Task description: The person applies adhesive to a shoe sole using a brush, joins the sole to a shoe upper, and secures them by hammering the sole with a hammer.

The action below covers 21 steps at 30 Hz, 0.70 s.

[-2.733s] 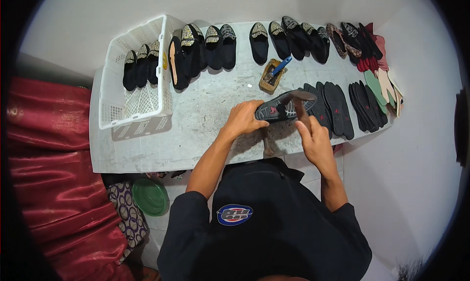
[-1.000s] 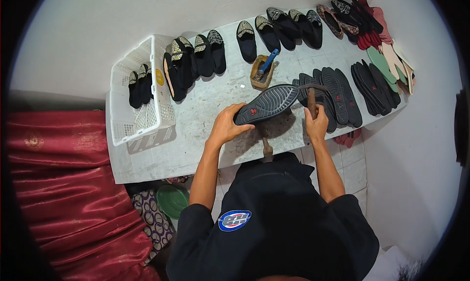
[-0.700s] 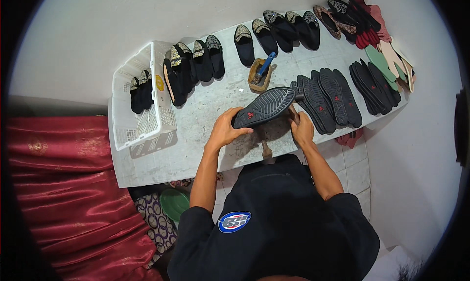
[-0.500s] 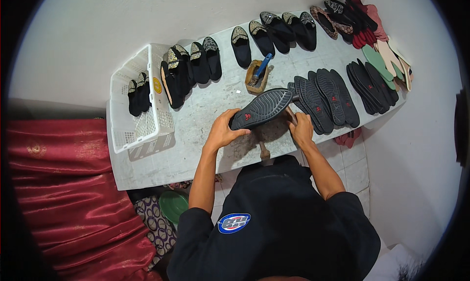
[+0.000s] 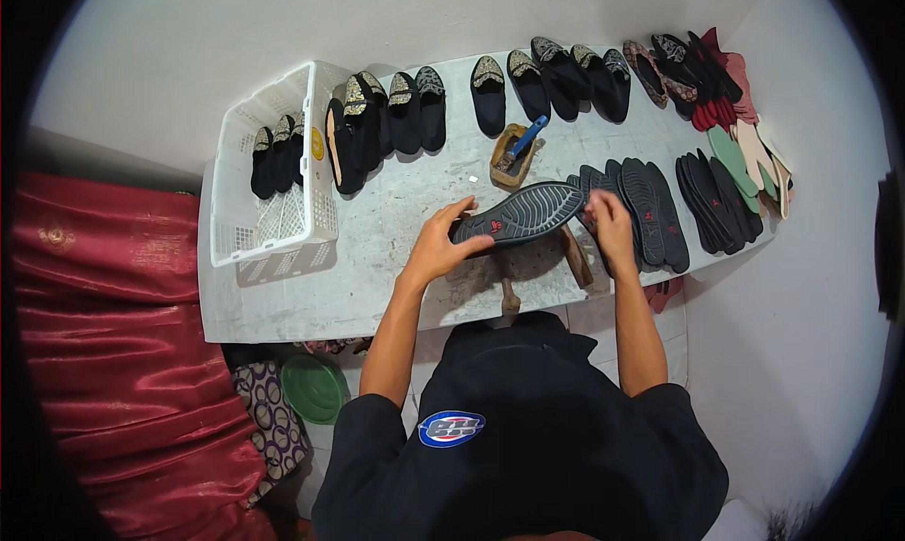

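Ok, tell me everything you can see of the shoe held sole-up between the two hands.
The shoe is dark and slim, turned sole-up, its black sole ribbed with wavy grooves and bearing a small red mark near the heel. It lies roughly level, heel toward the person's left, toe toward the right, above the grey worktable. The left hand grips the heel end; the right hand meets the toe end. A wooden stand shows beneath it; whether the shoe rests on it cannot be told.

A pale stone counter [image 5: 377, 258] stands against a plain white wall [image 5: 236, 41]. Red satin cloth [image 5: 113, 352] drapes at the left. White tiled floor [image 5: 782, 352] shows to the right.
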Tool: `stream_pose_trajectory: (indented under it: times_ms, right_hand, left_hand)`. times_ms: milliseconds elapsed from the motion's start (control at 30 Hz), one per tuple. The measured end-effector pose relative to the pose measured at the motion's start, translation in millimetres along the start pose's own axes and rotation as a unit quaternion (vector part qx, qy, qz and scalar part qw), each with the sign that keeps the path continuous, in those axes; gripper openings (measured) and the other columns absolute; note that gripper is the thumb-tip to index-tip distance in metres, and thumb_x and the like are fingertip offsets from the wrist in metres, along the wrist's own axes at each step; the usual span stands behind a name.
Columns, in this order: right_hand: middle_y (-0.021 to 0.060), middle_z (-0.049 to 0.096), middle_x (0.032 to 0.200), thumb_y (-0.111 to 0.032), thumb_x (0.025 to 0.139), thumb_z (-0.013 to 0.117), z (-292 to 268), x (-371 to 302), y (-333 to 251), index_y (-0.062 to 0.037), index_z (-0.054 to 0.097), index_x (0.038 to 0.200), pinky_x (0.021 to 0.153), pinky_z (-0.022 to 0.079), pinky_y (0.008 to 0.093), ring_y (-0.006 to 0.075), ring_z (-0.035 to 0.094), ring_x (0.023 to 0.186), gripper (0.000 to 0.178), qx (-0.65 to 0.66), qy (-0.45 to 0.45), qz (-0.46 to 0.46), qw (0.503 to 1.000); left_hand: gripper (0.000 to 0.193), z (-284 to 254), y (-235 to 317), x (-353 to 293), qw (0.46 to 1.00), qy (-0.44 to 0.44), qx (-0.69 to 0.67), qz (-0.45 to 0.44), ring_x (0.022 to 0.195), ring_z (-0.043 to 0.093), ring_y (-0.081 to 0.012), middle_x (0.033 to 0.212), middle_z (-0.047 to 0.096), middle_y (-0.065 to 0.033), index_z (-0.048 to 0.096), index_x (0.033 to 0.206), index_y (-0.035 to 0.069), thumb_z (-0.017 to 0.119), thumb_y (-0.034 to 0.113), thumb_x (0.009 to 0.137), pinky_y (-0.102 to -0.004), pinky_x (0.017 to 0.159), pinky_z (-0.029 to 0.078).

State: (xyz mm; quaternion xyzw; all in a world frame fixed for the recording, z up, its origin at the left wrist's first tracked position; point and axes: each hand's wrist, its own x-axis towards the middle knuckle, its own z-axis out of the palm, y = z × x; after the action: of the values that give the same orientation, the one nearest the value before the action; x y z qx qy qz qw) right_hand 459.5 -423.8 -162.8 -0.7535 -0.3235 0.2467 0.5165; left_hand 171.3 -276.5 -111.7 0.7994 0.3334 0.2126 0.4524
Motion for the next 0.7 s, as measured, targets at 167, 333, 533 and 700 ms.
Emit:
stream_pose_trajectory:
  times_ms: [167, 333, 533, 700]
  right_hand:
    - [0.0106, 0.061, 0.118, -0.027, 0.093, 0.063, 7, 12, -58, -0.0091, 0.050, 0.137, 0.085, 0.048, 0.0326, 0.0165, 0.059, 0.102, 0.049, 0.104, -0.108, -0.068, 0.986]
    - [0.0089, 0.065, 0.113, -0.025, 0.095, 0.062, 20, 22, -45, -0.0028, 0.061, 0.122, 0.090, 0.045, 0.0280, 0.0138, 0.058, 0.101, 0.035, 0.120, -0.179, -0.101, 0.971]
    - [0.0034, 0.067, 0.096, -0.020, 0.097, 0.058, 37, 22, -47, 0.0001, 0.067, 0.103, 0.085, 0.044, 0.0250, 0.0104, 0.058, 0.091, 0.023, 0.092, -0.126, -0.095, 0.983]
    - [0.0033, 0.066, 0.093, -0.019, 0.097, 0.058, 41, 24, -43, -0.0001, 0.067, 0.099, 0.085, 0.044, 0.0253, 0.0105, 0.057, 0.091, 0.021, 0.080, -0.108, -0.109, 0.985]
  left_hand:
    - [0.049, 8, -36, -12, 0.980, 0.094, -0.135, -0.108, 0.111, 0.059, -0.0223, 0.123, 0.063, -0.0153, 0.056, 0.128, -0.004, 0.049, 0.036, 0.101, -0.0323, 0.098, 0.043]
    - [0.044, 37, -57, -26, 0.911, 0.169, -0.332, -0.177, 0.095, 0.057, -0.0173, 0.101, 0.064, -0.0104, 0.063, 0.109, -0.003, 0.040, 0.034, 0.105, -0.0297, 0.089, 0.042]
    - [0.040, 47, -49, -26, 0.893, 0.203, -0.364, -0.169, 0.091, 0.055, -0.0139, 0.097, 0.062, -0.0064, 0.061, 0.107, -0.002, 0.041, 0.033, 0.105, -0.0272, 0.087, 0.042]
    - [0.037, 54, -50, -29, 0.863, 0.237, -0.401, -0.194, 0.087, 0.057, -0.0140, 0.096, 0.060, -0.0044, 0.058, 0.109, 0.001, 0.044, 0.034, 0.103, -0.0291, 0.080, 0.046]
